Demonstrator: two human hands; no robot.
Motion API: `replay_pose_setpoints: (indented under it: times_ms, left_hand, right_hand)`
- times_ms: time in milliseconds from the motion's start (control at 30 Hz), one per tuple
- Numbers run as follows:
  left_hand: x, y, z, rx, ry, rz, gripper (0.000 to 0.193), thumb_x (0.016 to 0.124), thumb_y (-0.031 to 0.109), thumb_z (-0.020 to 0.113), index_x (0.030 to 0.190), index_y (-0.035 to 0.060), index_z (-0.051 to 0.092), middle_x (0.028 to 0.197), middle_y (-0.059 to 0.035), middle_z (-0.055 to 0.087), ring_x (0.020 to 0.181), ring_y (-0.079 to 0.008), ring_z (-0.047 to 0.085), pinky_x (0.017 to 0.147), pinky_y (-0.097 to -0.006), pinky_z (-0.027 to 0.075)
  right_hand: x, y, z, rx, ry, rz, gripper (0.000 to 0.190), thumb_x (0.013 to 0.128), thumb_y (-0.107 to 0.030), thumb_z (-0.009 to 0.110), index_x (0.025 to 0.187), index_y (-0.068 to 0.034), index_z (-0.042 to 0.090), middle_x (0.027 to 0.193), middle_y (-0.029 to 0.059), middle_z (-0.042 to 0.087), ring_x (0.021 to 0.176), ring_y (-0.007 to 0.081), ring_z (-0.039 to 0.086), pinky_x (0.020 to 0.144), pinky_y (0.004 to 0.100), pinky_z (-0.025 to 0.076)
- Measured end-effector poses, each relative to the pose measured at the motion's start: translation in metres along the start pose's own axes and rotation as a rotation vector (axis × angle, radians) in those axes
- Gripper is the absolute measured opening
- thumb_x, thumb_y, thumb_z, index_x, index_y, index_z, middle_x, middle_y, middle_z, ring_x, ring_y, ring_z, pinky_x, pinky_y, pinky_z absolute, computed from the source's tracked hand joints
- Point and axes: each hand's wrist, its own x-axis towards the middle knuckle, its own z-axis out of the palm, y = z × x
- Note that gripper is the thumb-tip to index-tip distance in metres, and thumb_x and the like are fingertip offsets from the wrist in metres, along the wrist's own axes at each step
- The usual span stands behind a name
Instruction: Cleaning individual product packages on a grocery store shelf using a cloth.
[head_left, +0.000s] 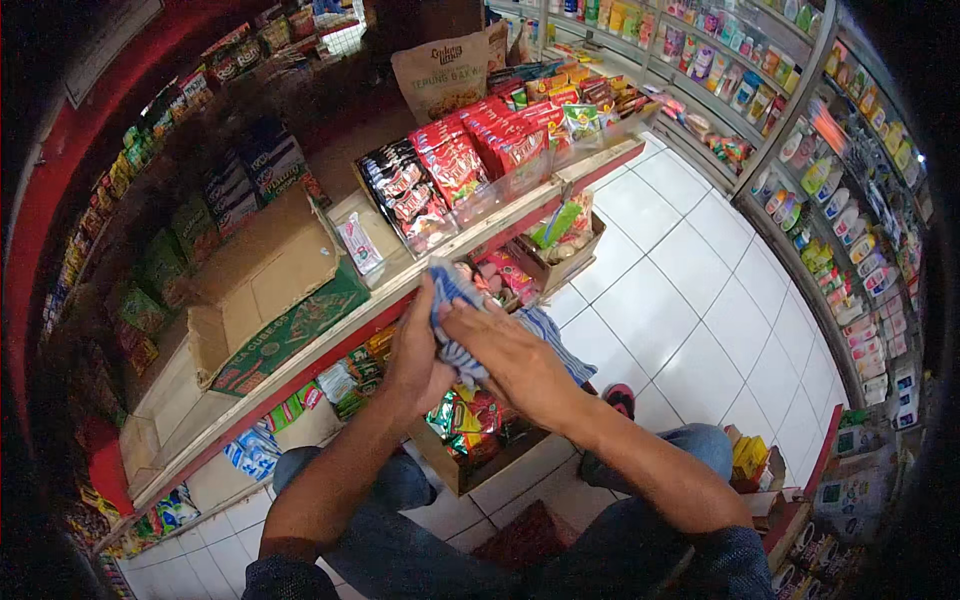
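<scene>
A blue and white striped cloth (450, 281) is bunched between my two hands, in front of the shelf's front edge. My left hand (416, 349) grips it from the left, thumb side up. Across its right side lies my right hand (499, 345), fingers pressed flat against the fabric. Another stretch of striped cloth (559, 341) drapes below and right of my right hand; whether it is the same piece I cannot tell. Beneath my hands stands an open cardboard box (439, 457) of shiny sachets (476, 424).
On the wooden shelf (169, 405) are a green cardboard tray (292, 330), a small white packet (361, 244) and rows of red sachets (450, 161). A lower box (574, 251) holds packets. Glass-fronted cabinets (739, 184) line the right, beyond white floor tiles (697, 277).
</scene>
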Motion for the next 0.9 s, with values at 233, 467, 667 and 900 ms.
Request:
replay_pose_setpoints:
  times_ms: [233,467,667,900]
  left_hand:
    - [0.013,0.011,-0.014,0.198,0.179,0.237,0.029,0.107,0.032,0.055,0.124,0.0083,0.057,0.112,-0.0059,0.068,0.099,-0.0172,0.069,0.087,-0.0387,0.057]
    - [0.011,-0.006,0.000,0.175,0.023,0.142,0.030,0.106,0.030,0.057,0.128,0.0096,0.056,0.119,-0.0039,0.067,0.105,-0.0155,0.067,0.091,-0.0375,0.056]
    - [0.004,-0.041,-0.016,0.133,-0.029,-0.030,0.056,0.108,0.041,0.042,0.156,0.0114,0.035,0.150,-0.0105,0.050,0.135,-0.0214,0.050,0.115,-0.0398,0.037]
    - [0.004,-0.004,-0.006,-0.236,-0.428,0.042,0.076,0.103,0.051,0.039,0.162,0.0088,0.017,0.168,-0.0193,0.018,0.155,-0.0287,0.021,0.127,-0.0436,0.018]
  right_hand:
    - [0.008,-0.011,-0.037,0.353,0.154,0.360,0.042,0.093,-0.007,0.062,0.132,0.001,0.053,0.129,0.0199,0.063,0.121,0.0333,0.062,0.101,0.0405,0.049]
    - [-0.002,0.020,-0.013,0.676,0.568,0.629,0.038,0.105,-0.021,0.057,0.134,0.002,0.053,0.106,0.0119,0.069,0.096,0.0165,0.062,0.088,0.0336,0.050]
    - [0.007,-0.026,-0.020,0.477,0.029,0.516,0.045,0.103,-0.013,0.056,0.145,0.000,0.048,0.125,0.0203,0.065,0.116,0.0284,0.066,0.102,0.0355,0.047]
    - [0.007,-0.014,-0.003,0.122,-0.066,-0.090,0.078,0.082,-0.006,0.068,0.153,0.002,0.036,0.159,0.0217,0.036,0.149,0.0357,0.035,0.123,0.0459,0.030]
